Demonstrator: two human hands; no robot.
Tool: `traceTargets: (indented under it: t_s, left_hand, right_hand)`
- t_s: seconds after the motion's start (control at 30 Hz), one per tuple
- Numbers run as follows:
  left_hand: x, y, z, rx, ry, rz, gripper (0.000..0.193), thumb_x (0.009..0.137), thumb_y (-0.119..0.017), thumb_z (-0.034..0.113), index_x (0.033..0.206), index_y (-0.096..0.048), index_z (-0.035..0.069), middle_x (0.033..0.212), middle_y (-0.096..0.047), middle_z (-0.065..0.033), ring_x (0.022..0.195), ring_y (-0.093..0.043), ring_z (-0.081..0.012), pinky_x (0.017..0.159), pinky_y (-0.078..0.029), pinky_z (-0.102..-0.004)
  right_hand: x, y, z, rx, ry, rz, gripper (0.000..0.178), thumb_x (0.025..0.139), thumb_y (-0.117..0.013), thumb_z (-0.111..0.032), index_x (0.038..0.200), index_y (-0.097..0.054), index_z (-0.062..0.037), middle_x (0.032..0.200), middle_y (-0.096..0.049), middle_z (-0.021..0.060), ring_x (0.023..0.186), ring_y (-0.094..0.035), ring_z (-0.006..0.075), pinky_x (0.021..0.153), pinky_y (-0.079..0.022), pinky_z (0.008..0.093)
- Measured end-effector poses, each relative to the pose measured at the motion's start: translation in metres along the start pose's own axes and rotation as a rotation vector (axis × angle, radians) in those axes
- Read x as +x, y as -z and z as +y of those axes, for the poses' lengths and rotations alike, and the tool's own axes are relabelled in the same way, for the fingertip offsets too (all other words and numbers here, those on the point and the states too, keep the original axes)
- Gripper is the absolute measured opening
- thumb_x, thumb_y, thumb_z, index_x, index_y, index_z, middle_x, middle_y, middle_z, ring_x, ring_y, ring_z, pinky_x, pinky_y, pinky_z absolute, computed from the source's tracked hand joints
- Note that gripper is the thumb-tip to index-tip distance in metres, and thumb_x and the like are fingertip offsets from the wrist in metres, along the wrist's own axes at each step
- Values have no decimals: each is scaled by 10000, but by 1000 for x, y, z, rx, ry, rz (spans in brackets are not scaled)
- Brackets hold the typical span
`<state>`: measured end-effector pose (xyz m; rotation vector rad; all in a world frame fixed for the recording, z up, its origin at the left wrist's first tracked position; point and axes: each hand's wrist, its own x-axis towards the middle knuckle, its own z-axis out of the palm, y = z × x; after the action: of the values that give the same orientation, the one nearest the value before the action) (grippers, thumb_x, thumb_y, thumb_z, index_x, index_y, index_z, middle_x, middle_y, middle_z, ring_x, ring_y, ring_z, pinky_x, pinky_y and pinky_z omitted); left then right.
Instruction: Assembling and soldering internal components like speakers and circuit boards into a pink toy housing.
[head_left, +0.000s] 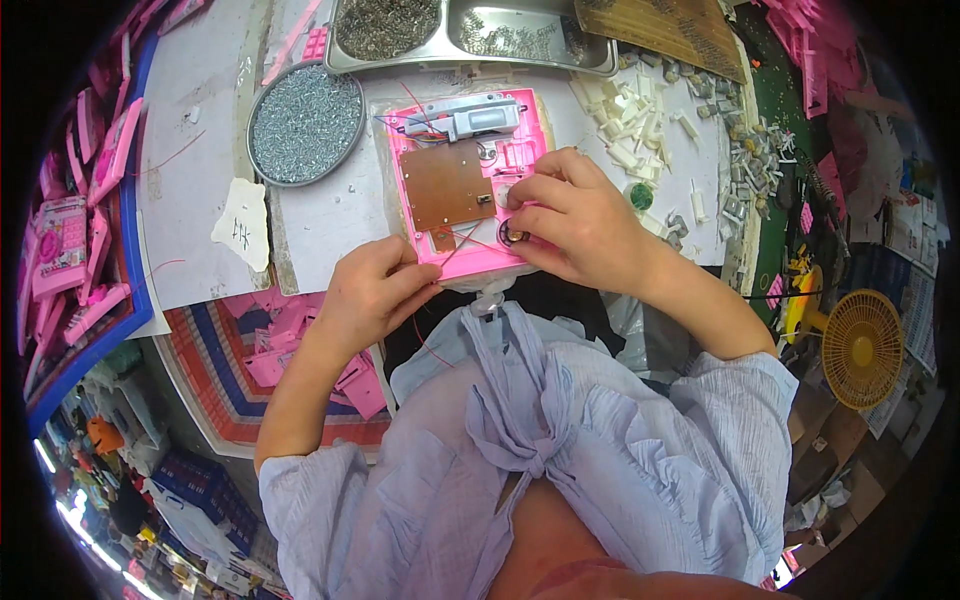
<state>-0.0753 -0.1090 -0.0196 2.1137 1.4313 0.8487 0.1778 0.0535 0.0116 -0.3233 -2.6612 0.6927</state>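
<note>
A pink plastic case (470, 263), open side up, lies on the bench in front of me. Inside it are a brown circuit board (447, 186), a grey-white box-shaped part (470, 119) along the far side, and thin red and dark wires. My left hand (372, 288) pinches the near left corner of the case, fingers and thumb together; a loose red wire hangs below it. With its fingertips, my right hand (585, 220) grips a small round dark part (513, 235), perhaps a speaker, at the right inside of the case. Those fingers partly hide it.
A round tray of small screws (307, 125) stands left of the case. Beyond sits a metal tray of springs (465, 55). White plastic pieces (635, 120) and small metal parts (745, 185) lie at right. Pink cases (65, 245) pile at far left; a yellow fan (862, 348) stands right.
</note>
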Motion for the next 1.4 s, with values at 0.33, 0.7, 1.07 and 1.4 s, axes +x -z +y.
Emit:
traceTargets:
  t_s: [0.33,0.7,1.07,1.4]
  left_hand:
    - [10,14,5,90,-43,-152,192,783,-813,149,927,-699,94,789,-574,-60,688,-609,-259,579,-472,-396]
    - [171,78,-10,191,96,-95,91,903,-694,90,966,-700,25,875,-657,-130,802,-656,-309,726,-528,-386]
    - [278,43,-99,859,-137,-377,114,892,-669,171,909,-732,78,1005,-668,-87,932,-699,-328,802,-576,-464]
    - [267,44,-79,228,20,-70,155,891,-718,137,1001,-707,28,910,-711,-73,734,-666,-205,675,-533,-355]
  right_hand:
    - [-28,56,37,-246,-338,31,265,785,-789,-218,1002,-736,-76,1027,-681,106,967,-604,319,846,-493,446]
    - [-29,87,54,-419,-609,-161,239,789,-745,-247,915,-707,-47,828,-658,126,830,-619,332,751,-480,458]
    - [-85,102,32,-171,-711,120,275,776,-787,-215,980,-729,-39,797,-662,128,785,-636,326,758,-491,418]
    - [-63,82,42,404,-693,314,261,875,-724,-159,1085,-656,-20,917,-637,63,809,-622,202,748,-502,353]
